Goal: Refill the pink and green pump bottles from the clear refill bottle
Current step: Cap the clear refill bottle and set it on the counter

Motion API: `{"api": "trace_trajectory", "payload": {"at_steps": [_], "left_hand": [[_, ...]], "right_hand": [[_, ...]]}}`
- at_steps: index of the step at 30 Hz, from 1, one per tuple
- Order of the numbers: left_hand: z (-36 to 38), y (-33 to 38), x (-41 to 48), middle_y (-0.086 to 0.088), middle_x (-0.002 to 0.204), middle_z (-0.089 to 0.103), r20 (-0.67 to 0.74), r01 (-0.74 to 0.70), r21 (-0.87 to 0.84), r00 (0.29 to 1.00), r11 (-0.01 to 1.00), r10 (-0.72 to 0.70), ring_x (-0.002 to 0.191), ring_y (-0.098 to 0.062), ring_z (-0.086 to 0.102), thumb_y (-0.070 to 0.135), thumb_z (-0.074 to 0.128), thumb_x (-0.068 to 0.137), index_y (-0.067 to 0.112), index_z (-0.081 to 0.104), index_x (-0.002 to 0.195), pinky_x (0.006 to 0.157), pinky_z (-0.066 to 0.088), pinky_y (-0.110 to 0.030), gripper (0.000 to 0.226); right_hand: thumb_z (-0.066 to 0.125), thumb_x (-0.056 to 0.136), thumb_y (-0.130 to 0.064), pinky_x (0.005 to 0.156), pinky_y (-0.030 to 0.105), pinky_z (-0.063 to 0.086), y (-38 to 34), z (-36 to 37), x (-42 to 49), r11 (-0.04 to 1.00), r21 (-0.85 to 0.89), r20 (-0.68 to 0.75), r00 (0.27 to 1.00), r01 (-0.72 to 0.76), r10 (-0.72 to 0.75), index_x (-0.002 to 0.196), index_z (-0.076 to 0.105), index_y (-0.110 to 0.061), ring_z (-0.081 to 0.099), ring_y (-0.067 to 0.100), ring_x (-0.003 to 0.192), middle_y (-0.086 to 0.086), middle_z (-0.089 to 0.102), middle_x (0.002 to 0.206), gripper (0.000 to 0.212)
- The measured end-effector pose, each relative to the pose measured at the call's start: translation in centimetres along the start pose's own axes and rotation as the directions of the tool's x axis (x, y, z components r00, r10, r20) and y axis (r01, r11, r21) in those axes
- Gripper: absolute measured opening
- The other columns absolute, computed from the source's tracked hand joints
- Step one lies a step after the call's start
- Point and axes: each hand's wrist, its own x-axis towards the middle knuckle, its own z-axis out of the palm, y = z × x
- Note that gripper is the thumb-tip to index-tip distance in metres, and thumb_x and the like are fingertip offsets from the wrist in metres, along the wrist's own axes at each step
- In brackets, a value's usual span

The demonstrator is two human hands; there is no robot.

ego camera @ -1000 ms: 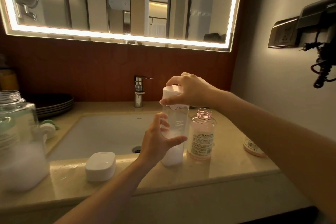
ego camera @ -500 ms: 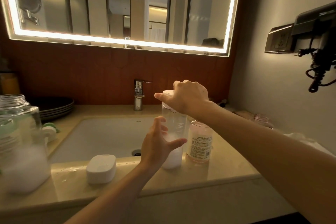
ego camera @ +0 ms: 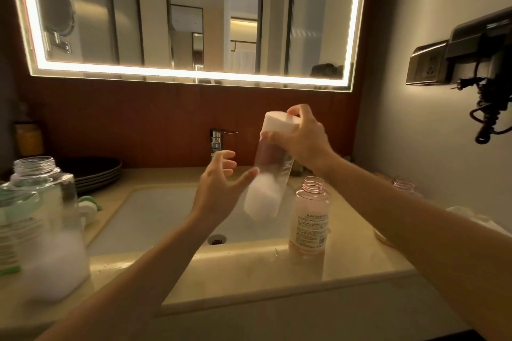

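Lifted now, clear refill bottle (ego camera: 273, 170) tilts, white-capped, foamy below.

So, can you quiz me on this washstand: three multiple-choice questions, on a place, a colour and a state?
1. Where does the near pink bottle stand? A on the plates; B on the counter right of the sink; C on the floor.
2. The refill bottle's cap is: A white; B black; C red.
3. The refill bottle is: A lying flat; B standing upright; C lifted and tilted.
B, it stands beside the sink; A, the cap shows white; C, the right hand holds it aloft by the cap.
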Motion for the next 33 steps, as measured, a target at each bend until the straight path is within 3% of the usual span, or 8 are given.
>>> {"api": "trace_trajectory", "payload": {"at_steps": [3,6,9,16,25,33], "left_hand": [[0.4,1.3,1.2,0.0,0.114,0.057,-0.073,0.017,-0.062,0.997,0.998,-0.022,0.101,-0.014,0.055,0.041,0.065,0.081,0.019,0.046,0.122,0.082,0.049,-0.03,0.05],[2.2,2.4,1.9,0.002,0.109,0.058,-0.06,0.019,-0.101,0.998,0.995,-0.026,0.097,-0.013,0.056,0.034,0.064,0.084,0.02,0.048,0.12,0.076,0.047,-0.025,0.042],[4.5,3.2,2.1,0.002,0.107,0.06,-0.035,0.024,-0.149,0.999,0.988,-0.029,0.093,-0.01,0.056,0.03,0.064,0.085,0.019,0.05,0.119,0.069,0.043,-0.017,0.039],[8.6,3.5,1.8,0.002,0.101,0.062,-0.003,0.065,-0.224,0.998,0.972,-0.068,0.09,-0.011,0.059,0.026,0.065,0.084,0.022,0.052,0.113,0.065,0.042,-0.016,0.032],[10.2,2.8,0.8,0.004,0.097,0.058,0.027,0.105,-0.172,0.994,0.98,-0.102,0.076,0.003,0.052,0.024,0.061,0.088,0.017,0.049,0.118,0.055,0.035,-0.01,0.033],[9.9,2.2,0.3,0.002,0.099,0.059,0.026,0.126,-0.182,0.992,0.975,-0.123,0.088,-0.01,0.054,0.026,0.061,0.087,0.016,0.05,0.118,0.059,0.036,-0.013,0.034]], "right_hand": [[0.076,0.07,-0.037,0.083,0.026,0.049,-0.2,-2.0,1.7,0.998,0.011,-0.161,0.985,0.069,-0.066,0.127,0.04,-0.014,0.051,0.015,0.102,0.004,0.053,0.119,0.071],[0.075,0.073,-0.036,0.087,0.024,0.046,0.5,-4.3,2.4,0.988,-0.056,-0.323,0.933,0.147,-0.157,0.127,0.039,-0.012,0.048,0.01,0.103,0.006,0.053,0.123,0.069],[0.074,0.074,-0.035,0.089,0.024,0.046,2.3,-6.7,2.4,0.984,-0.126,-0.38,0.91,0.124,-0.164,0.128,0.039,-0.013,0.045,0.009,0.102,0.006,0.052,0.125,0.068],[0.073,0.075,-0.039,0.08,0.018,0.037,7.4,-11.1,0.7,0.964,-0.256,-0.322,0.947,-0.077,-0.01,0.131,0.038,-0.016,0.05,0.021,0.113,0.006,0.05,0.13,0.07],[0.072,0.075,-0.04,0.079,0.027,0.049,11.5,-9.5,-1.5,0.939,-0.327,-0.097,0.993,-0.101,0.073,0.128,0.036,-0.017,0.054,0.021,0.105,0.007,0.05,0.125,0.068],[0.069,0.077,-0.042,0.087,0.031,0.049,11.4,-9.7,-0.8,0.948,-0.254,-0.054,0.981,-0.192,0.184,0.132,0.033,-0.017,0.05,0.023,0.109,0.009,0.045,0.127,0.07]]}}
